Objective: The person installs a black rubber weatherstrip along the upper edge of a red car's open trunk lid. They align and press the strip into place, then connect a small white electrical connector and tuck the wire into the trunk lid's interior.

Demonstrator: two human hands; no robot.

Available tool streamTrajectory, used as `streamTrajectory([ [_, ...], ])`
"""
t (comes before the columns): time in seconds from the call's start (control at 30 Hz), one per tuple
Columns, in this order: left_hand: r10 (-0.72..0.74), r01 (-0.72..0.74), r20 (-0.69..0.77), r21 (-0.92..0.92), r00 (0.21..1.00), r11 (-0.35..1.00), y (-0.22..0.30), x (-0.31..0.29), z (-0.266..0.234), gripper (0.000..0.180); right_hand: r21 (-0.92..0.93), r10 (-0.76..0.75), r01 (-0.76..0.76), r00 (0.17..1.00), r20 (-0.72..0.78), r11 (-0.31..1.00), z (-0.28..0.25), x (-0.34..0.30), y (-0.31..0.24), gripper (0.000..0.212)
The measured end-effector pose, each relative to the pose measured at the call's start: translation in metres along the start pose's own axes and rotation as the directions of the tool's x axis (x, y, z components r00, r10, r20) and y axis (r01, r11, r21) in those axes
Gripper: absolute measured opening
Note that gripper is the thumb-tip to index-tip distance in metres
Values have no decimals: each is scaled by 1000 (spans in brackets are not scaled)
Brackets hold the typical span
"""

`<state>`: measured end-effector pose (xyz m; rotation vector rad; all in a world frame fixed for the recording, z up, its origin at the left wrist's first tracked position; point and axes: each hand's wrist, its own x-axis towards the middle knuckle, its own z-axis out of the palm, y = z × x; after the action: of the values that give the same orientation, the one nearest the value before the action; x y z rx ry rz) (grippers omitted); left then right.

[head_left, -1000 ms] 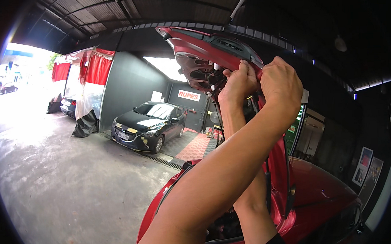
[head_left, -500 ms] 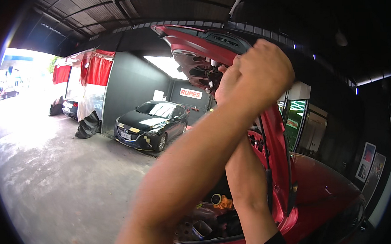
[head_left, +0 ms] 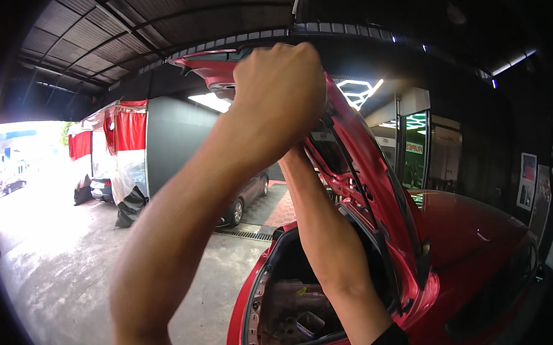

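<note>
The raised red tailgate (head_left: 385, 180) of a red car stands in front of me. My left hand (head_left: 279, 89) is lifted high against its upper part, back of the hand toward me and fingers closed. Whatever those fingers hold is hidden. My right forearm (head_left: 332, 250), with a black sleeve at the elbow, rises behind the left wrist. The left hand and wrist cover my right hand, so its fingers do not show. Below, the open trunk holds a small box (head_left: 309, 324) and a small yellow-green piece (head_left: 302, 291).
A dark strut (head_left: 367, 199) runs along the tailgate's side. Behind my left forearm is a parked dark car (head_left: 250, 195), partly covered. A floor drain grate (head_left: 248, 235) lies beyond the red car. Red and clear curtains (head_left: 130, 131) hang at the left.
The view has turned, and both arms now appear further left. My left hand now covers my right hand, which partly showed before. More of the trunk shows; the orange thing there is out of sight.
</note>
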<state>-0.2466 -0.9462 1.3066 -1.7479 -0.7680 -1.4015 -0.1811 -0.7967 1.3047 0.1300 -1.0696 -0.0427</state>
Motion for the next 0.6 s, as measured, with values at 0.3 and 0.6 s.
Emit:
streamTrajectory([
  [0.3,331,-372,196,235,923,898,-8,63,-42,27,140,257,-255,966,2,957,4,0,-12,29],
  [0.6,375,-458,389,148,842,876,13,93,-39,24,363,311,-282,950,-23,888,-12,8,5,29],
])
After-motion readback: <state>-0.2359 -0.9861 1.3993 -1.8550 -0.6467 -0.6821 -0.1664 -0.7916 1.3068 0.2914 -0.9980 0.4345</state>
